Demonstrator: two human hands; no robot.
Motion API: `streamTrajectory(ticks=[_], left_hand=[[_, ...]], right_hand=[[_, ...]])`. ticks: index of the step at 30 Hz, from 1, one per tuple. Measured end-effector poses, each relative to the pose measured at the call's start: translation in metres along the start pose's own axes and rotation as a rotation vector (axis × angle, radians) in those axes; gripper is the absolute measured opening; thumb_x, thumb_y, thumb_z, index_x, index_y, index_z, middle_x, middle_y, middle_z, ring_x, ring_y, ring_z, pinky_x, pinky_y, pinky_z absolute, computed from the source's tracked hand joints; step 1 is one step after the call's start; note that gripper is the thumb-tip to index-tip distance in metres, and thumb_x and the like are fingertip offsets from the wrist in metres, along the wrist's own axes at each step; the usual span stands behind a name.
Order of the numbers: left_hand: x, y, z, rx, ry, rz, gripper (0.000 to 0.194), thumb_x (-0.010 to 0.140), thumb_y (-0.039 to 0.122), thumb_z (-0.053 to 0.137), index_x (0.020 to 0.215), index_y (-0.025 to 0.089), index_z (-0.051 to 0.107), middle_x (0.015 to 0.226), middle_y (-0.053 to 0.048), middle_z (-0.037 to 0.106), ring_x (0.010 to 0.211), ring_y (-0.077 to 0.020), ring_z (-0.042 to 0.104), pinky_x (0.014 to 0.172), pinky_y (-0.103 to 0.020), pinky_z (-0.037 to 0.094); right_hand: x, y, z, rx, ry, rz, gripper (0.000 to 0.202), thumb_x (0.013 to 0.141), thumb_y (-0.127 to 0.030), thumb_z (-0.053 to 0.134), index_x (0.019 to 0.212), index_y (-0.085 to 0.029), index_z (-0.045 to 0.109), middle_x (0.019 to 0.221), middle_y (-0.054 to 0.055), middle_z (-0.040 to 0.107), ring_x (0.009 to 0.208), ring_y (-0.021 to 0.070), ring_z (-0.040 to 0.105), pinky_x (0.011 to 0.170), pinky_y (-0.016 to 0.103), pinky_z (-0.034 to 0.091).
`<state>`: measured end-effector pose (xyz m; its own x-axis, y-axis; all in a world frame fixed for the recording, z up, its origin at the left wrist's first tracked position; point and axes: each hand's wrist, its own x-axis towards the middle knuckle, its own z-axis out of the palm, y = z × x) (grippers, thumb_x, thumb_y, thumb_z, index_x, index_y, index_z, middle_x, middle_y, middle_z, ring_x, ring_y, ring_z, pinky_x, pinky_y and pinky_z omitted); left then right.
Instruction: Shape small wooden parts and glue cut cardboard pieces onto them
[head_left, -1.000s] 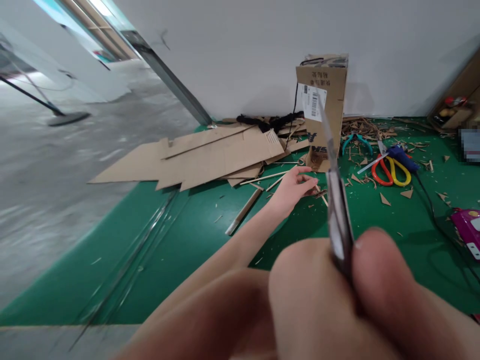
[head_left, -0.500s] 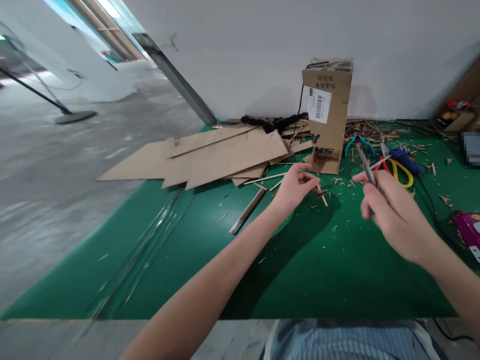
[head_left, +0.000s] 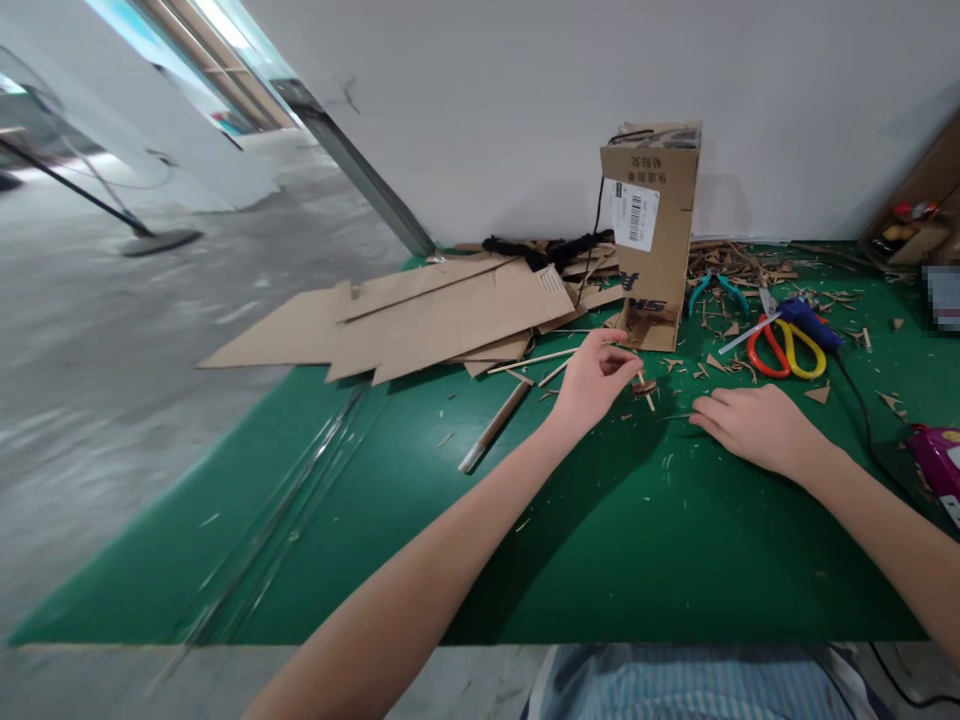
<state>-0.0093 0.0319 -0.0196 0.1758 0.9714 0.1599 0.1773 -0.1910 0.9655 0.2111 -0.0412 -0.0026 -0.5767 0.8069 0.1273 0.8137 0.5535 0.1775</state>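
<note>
My left hand (head_left: 596, 375) pinches a thin light stick (head_left: 650, 402) with a small brown piece (head_left: 643, 387) around it, just in front of the tall cardboard box (head_left: 656, 220). To its right, my right hand (head_left: 746, 425) is low over the green table (head_left: 600, 560), fingers closed on a thin blade-like tool (head_left: 677, 416) whose tip points left toward the stick. Most of that tool is hidden by the fingers. Behind my right hand lie red and yellow handled scissors (head_left: 789, 350).
Flat cardboard sheets (head_left: 450, 310) lie at the left, with a narrow strip (head_left: 495, 425) in front. Teal pliers (head_left: 718, 290), a blue glue gun (head_left: 810, 322) and cardboard scraps (head_left: 739, 262) are at the back right. A purple object (head_left: 937, 460) sits at the right edge.
My right hand has come down toward the table, turning the tool from upright to nearly flat, pointing left. The scissors are more exposed. My left hand has hardly moved.
</note>
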Motion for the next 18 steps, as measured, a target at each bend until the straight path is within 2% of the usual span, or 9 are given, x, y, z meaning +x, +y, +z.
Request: streamTrajectory(ticks=[7, 11, 18], left_hand=[[-0.001, 0.004, 0.001, 0.046, -0.018, 0.032, 0.034, 0.077, 0.019, 0.065, 0.107, 0.017, 0.048, 0.078, -0.001, 0.066, 0.07, -0.0141, 0.063, 0.066, -0.028, 0.05], [-0.004, 0.008, 0.005, 0.052, -0.032, 0.056, 0.033, 0.079, 0.02, 0.064, 0.107, 0.017, 0.048, 0.081, -0.003, 0.067, 0.071, -0.0149, 0.064, 0.065, -0.028, 0.05], [-0.003, 0.016, 0.012, 0.163, -0.067, 0.134, 0.03, 0.08, 0.016, 0.063, 0.107, 0.018, 0.05, 0.085, -0.004, 0.068, 0.079, -0.0161, 0.065, 0.072, -0.03, 0.051]], right_hand=[[0.002, -0.004, 0.002, -0.03, -0.031, 0.082, 0.045, 0.101, -0.035, 0.023, 0.09, -0.017, 0.062, 0.078, 0.005, 0.068, 0.064, 0.0133, 0.058, 0.05, 0.029, 0.015], [0.005, -0.006, 0.005, -0.053, 0.041, 0.067, 0.042, 0.101, -0.032, 0.027, 0.083, -0.017, 0.062, 0.076, 0.006, 0.067, 0.067, 0.0138, 0.058, 0.051, 0.03, 0.018], [0.003, -0.004, 0.011, -0.135, 0.191, 0.064, 0.041, 0.1, -0.03, 0.03, 0.078, -0.016, 0.061, 0.068, 0.005, 0.064, 0.063, 0.0142, 0.056, 0.053, 0.03, 0.02]])
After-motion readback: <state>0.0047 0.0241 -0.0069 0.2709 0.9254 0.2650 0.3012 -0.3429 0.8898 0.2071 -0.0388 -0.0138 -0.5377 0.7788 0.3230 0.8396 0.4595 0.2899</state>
